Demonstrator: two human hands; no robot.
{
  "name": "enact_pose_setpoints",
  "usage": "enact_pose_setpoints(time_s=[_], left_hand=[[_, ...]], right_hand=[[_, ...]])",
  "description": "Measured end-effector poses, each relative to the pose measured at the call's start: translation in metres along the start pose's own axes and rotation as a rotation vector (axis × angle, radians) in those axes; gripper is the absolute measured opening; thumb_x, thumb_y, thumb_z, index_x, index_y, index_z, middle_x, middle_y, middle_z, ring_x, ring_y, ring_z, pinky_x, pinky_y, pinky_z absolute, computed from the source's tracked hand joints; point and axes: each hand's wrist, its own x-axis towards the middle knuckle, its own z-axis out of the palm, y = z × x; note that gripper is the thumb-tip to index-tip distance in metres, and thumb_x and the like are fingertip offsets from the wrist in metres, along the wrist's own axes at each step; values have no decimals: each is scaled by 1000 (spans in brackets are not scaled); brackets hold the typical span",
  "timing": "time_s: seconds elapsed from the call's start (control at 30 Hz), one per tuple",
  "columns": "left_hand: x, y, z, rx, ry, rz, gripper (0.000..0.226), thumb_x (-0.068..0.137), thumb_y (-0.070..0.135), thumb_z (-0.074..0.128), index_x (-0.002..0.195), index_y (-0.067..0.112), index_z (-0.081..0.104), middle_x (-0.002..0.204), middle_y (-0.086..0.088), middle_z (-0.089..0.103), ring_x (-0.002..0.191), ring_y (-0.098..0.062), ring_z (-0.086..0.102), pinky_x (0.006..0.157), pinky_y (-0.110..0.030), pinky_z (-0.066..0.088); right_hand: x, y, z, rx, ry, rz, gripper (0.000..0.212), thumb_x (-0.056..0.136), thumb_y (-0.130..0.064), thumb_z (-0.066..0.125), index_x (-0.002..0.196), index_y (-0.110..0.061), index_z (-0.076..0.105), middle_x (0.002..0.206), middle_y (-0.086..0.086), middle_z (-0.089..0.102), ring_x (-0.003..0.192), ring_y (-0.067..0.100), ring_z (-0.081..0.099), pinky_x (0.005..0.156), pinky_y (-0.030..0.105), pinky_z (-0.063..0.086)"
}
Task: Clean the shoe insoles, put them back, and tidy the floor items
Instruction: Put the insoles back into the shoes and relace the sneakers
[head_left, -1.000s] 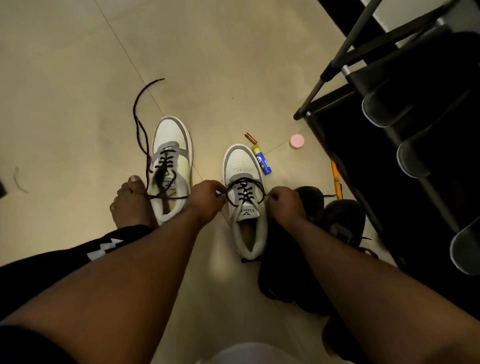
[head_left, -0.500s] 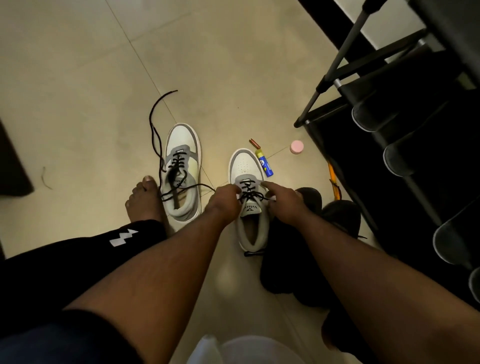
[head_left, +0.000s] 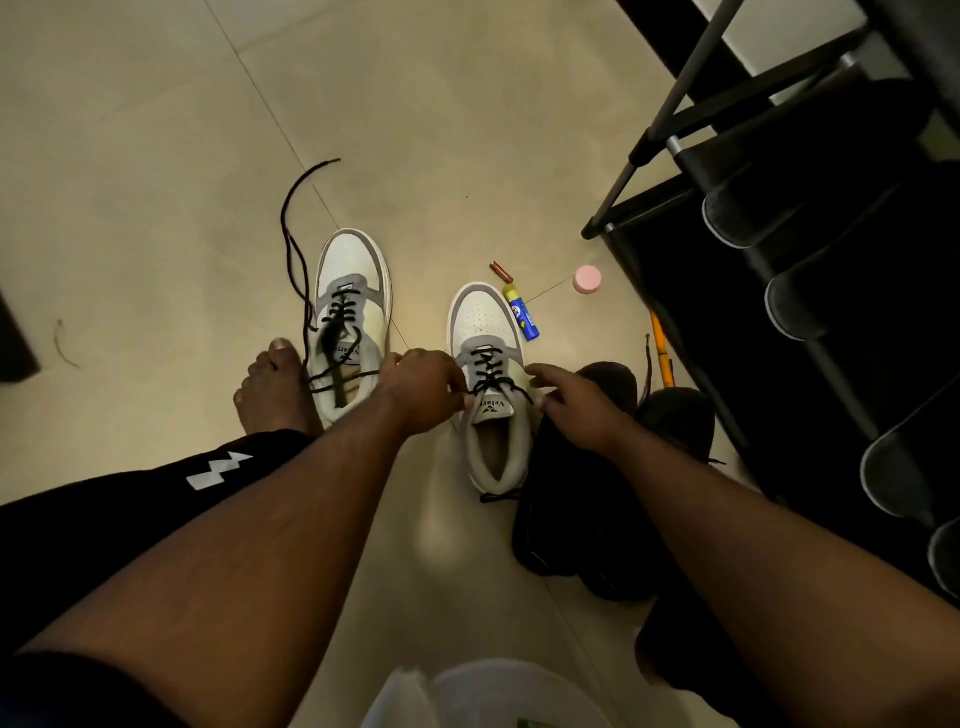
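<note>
A view from above looks down at a pale tiled floor (head_left: 156, 156). At far left a bare foot (head_left: 272, 389) rests flat beside a black trouser leg with a white zigzag mark (head_left: 218, 467). Just right of the foot stands a white and grey low-top sneaker (head_left: 353, 291), toe pointing away. Its black lace (head_left: 296, 234) is loose, and one end trails far out across the tiles. The tongue carries a label that seems to read "Velart", though it is small and upside down.

At centre stands the matching second white and grey sneaker (head_left: 485, 317). Its tongue label reads "Velart" above a small black emblem. The left hand (head_left: 426, 389) is curled, pinching the black shoelace (head_left: 491, 376) at the sneaker's left side. The right hand (head_left: 582, 405) grasps the other end at its right side, index finger extended along the lace. The shoe's opening shows a light lining; whether an insole lies inside I cannot tell.

Beside the toe lie a small copper-coloured battery (head_left: 501, 271), a blue and yellow tube (head_left: 521, 314) with unreadable print, and a pink round cap (head_left: 587, 279). Further right lie dark shoes (head_left: 670, 421), an orange stick (head_left: 661, 353), and a black metal shoe rack (head_left: 675, 119).
</note>
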Motion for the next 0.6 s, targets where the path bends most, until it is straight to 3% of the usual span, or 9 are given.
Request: enact_pose_setpoints(time_s=[0.1, 0.17, 0.27, 0.4, 0.5, 0.6], left_hand=[[-2, -3, 7, -422, -39, -51, 20, 92, 28, 63, 95, 11, 73, 109, -6, 69, 106, -23, 60, 94, -34, 45], [-9, 0, 11, -628, -6, -88, 25, 86, 26, 59, 82, 4, 72, 98, -13, 71, 97, -27, 63, 86, -39, 50], [-12, 5, 21, -882, 68, -133, 32, 75, 27, 53, 74, -1, 68, 89, -19, 70, 86, -30, 64, 83, -44, 52], [-7, 4, 26, -1410, 49, -376, 23, 89, 5, 47, 86, -3, 68, 94, -25, 65, 91, -30, 62, 78, -37, 52], [-11, 2, 27, -1537, 67, -463, 23, 91, 3, 44, 92, -8, 64, 100, -23, 68, 86, -25, 69, 64, -24, 58], [-13, -3, 35, -1637, 94, -494, 27, 92, 3, 48, 110, -14, 61, 109, -24, 67, 93, -28, 69, 69, -27, 60]], right_hand=[[6, -4, 15, 37, 45, 50, 41, 92, -9, 60, 132, -15, 56, 112, 6, 64, 96, 16, 60, 83, 24, 49], [8, -3, 16, 80, 78, 81, 26, 88, -11, 67, 113, -11, 68, 100, 7, 70, 91, 19, 65, 80, 28, 52], [5, -3, 12, 82, 47, 98, 8, 86, -13, 69, 89, -5, 68, 87, 11, 69, 81, 23, 65, 76, 35, 53], [1, -5, 10, 63, 105, 86, 7, 93, -9, 55, 97, -3, 58, 87, 9, 65, 81, 21, 60, 79, 39, 52], [0, -4, -3, -121, 171, 74, 12, 96, -11, 52, 101, -11, 62, 93, 8, 65, 87, 20, 61, 79, 38, 52], [-3, -4, -14, -348, 136, 57, 17, 96, -16, 52, 103, -13, 67, 99, 6, 67, 89, 17, 59, 77, 29, 48]])
